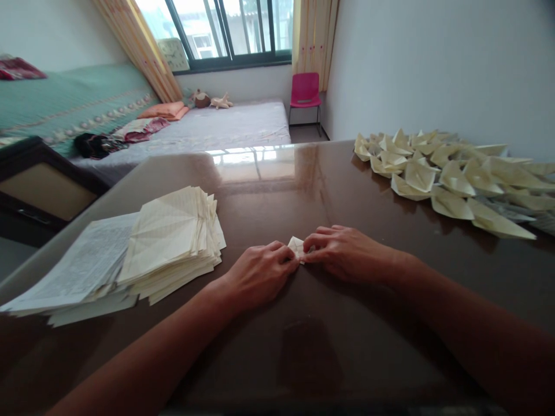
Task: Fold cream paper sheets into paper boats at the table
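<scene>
A small folded piece of cream paper [296, 245] lies on the brown glossy table [277, 202] between my two hands. My left hand [265, 267] pinches its left side, thumb and fingertips pressed together. From the other side, my right hand [336, 249] grips the paper's right edge with bent fingers. Both hands rest low against the tabletop, and their fingers cover much of the folded paper. To the left of my left hand stands a stack of creased cream paper sheets [167, 231].
Printed sheets [82, 260] lie partly under the stack at left. Many folded paper boats [455, 176] crowd the table's right side by the wall. Beyond the table are a bed [243, 124], a pink chair [305, 91] and a window. A dark chair [47, 185] stands at left.
</scene>
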### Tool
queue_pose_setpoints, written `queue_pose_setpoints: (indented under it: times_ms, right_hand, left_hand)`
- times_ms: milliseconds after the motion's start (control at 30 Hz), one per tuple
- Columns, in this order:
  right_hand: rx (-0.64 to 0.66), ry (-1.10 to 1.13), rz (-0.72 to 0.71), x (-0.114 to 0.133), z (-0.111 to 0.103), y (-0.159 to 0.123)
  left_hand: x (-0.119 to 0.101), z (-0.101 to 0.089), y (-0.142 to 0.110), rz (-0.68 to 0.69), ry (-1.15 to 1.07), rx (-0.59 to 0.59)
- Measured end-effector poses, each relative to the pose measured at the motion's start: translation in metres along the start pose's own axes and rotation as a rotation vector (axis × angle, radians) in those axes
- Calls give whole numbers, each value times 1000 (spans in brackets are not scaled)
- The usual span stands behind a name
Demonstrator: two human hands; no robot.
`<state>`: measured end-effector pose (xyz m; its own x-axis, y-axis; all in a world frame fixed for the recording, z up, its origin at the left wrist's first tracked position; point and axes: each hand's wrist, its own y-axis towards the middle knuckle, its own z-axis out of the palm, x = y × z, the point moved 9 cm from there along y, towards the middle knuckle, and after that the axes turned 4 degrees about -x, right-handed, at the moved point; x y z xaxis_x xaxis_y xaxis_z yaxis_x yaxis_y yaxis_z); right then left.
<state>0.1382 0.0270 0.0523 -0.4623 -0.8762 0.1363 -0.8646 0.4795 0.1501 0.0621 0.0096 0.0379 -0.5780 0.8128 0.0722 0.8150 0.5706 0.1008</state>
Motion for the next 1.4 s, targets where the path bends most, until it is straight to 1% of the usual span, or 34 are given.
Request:
queue_pose_setpoints:
  times_ms: [100, 200, 300, 367, 400, 467, 533, 600, 700, 800, 867, 933, 967, 1000, 1033, 1133, 1233, 1333, 1400]
  right_hand:
    - [-14, 46, 10, -3, 0, 0]
    - [-46, 125, 62, -8, 5, 3]
    - [-166, 213, 189, -21, 9, 5]
    - [-260, 213, 287, -31, 10, 5]
    - [-283, 207, 321, -34, 12, 5]
    - [-282, 220, 358, -37, 17, 6]
    - [-260, 280, 390, -39, 22, 7]
    - [-242, 380, 451, -44, 26, 6]
    - [-237, 605, 537, -51, 29, 4]
    - [-256, 879, 532, -49, 30, 5]
    - [-289, 1022, 510, -48, 29, 6]
    - [-336, 1094, 502, -48, 27, 5]
    - [-358, 1103, 501, -48, 27, 5]
    - [-376, 1098, 502, -49, 26, 5]
    - [-392, 1082, 504, -49, 26, 5]
    - [-431, 1003, 512, -49, 23, 4]
    - [-419, 883, 481, -45, 18, 4]
    - [-405, 708, 397, -36, 6, 5]
    - [-422, 618, 345, -31, -2, 4]
  left_hand:
    - [-3, 0, 2, -1, 20, 22]
    - [-5, -1, 3, -13, 21, 34]
    - [-2, -3, 3, -19, -30, 14]
    - [1, -4, 2, -18, -61, -12]
    - [3, -4, 1, -15, -70, -23]
    - [4, -4, 1, -6, -73, -37]
    - [4, -3, 1, 6, -71, -50]
    - [2, -3, 1, 19, -81, -74]
    - [0, -5, 2, 28, -117, -135]
    - [9, -9, 1, -53, -175, -242]
    - [24, -13, -1, -191, -218, -346]
    - [42, -16, -7, -355, -275, -443]
    - [48, -15, -9, -415, -315, -472]
    - [53, -13, -10, -447, -359, -482]
    - [54, -11, -10, -447, -404, -474]
    - [50, -4, -6, -376, -489, -424]
    - [46, -4, -6, -348, -457, -407]
    - [43, -6, -6, -346, -365, -385]
    - [39, -8, -5, -331, -310, -375]
